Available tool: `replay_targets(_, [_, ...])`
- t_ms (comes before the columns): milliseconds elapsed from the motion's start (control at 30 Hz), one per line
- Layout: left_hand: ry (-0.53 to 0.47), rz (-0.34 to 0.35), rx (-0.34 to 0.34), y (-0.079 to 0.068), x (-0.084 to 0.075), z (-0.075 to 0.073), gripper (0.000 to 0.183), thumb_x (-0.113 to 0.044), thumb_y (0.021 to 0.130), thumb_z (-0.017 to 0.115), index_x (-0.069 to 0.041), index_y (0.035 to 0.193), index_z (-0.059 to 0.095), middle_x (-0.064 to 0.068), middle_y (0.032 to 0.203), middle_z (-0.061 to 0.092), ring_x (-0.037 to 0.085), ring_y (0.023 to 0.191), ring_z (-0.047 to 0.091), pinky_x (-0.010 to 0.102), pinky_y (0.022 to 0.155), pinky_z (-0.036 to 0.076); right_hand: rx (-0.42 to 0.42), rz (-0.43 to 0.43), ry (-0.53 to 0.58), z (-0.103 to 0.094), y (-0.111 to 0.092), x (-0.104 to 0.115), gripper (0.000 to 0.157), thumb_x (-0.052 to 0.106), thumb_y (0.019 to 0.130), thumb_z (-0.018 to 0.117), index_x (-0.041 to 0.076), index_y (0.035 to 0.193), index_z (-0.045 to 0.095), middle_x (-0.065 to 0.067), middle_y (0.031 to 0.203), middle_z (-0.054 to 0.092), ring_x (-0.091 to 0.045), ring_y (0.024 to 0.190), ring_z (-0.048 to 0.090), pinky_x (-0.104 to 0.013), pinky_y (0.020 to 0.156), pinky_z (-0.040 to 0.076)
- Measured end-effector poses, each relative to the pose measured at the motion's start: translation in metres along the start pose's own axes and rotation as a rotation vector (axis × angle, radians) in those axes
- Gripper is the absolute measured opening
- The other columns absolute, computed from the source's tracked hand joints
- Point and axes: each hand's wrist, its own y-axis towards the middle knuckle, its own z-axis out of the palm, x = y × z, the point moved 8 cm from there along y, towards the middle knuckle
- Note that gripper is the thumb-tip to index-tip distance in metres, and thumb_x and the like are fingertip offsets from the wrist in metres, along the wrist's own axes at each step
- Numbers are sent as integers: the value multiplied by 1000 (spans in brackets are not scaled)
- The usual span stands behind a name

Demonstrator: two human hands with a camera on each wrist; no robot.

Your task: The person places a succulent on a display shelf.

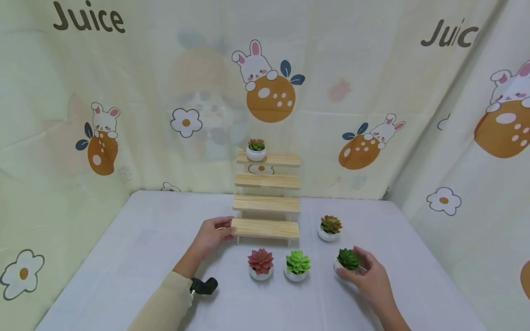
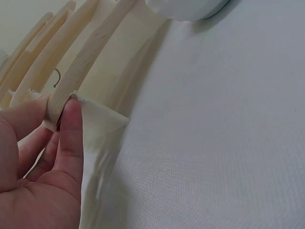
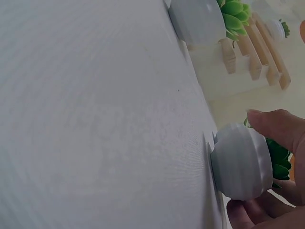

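At the left end of the lowest step of a wooden tiered plant stand (image 1: 265, 203), my left hand (image 1: 212, 235) pinches the board between thumb and fingers, as the left wrist view shows closely. On the right side of the table, my right hand (image 1: 372, 278) holds a dark green potted succulent (image 1: 348, 259) by its white pot (image 3: 242, 162), thumb on one side and fingers on the other. The pot's base is right at the tabletop. A reddish-green potted succulent (image 1: 256, 150) sits at the left of the top step; the lower steps are bare.
In front of the stand are a red potted succulent (image 1: 261, 263) and a bright green one (image 1: 297, 264). A brownish-orange potted succulent (image 1: 330, 227) stands right of the stand. Printed curtains (image 1: 323, 119) hang behind the white table (image 1: 165, 216).
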Motion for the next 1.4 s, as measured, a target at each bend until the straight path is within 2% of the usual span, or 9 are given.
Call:
replay_targets(133, [-3,-9,13,1,1,4,39,1,84,66,2,122,59,20,110,60,20,87,65,38,79,59,3,33,-27,-1,-1,-6,93,46,68,80,8,141,38,-19,141,45,-35,127,47,-44,104,44])
replay_targets(333, [8,-11,-13,-1,2,2,38,0,83,67,1,121,60,18,108,61,20,87,65,36,76,60,-12,10,-22,0,2,-8,87,43,69,81,5,137,43,-20,126,58,-27,110,61,-31,89,55])
replay_targets(500, [-4,-9,1,0,2,1,39,1,84,67,1,122,59,19,108,60,20,87,65,36,77,60,-25,13,-42,1,2,-10,86,44,69,81,3,135,45,-19,119,62,-22,99,65,-28,81,57])
replay_targets(833, [-12,-16,-2,0,3,0,39,1,83,67,0,122,60,18,109,60,20,88,65,37,78,60,-45,9,-20,1,2,-7,84,45,67,81,6,134,48,-16,120,62,-21,101,65,-21,79,56])
replay_targets(1167, [-19,-6,10,1,2,0,40,1,83,67,2,122,59,20,110,60,20,88,65,38,78,60,-47,-27,79,7,1,5,80,38,67,83,10,134,49,-14,129,58,-27,113,60,-26,89,55])
replay_targets(1400, [-29,-9,-1,-1,1,1,41,2,83,67,3,123,58,20,110,60,18,86,65,40,80,59,-53,-60,118,15,5,12,79,38,65,85,11,132,51,-9,128,59,-22,112,60,-21,88,54])
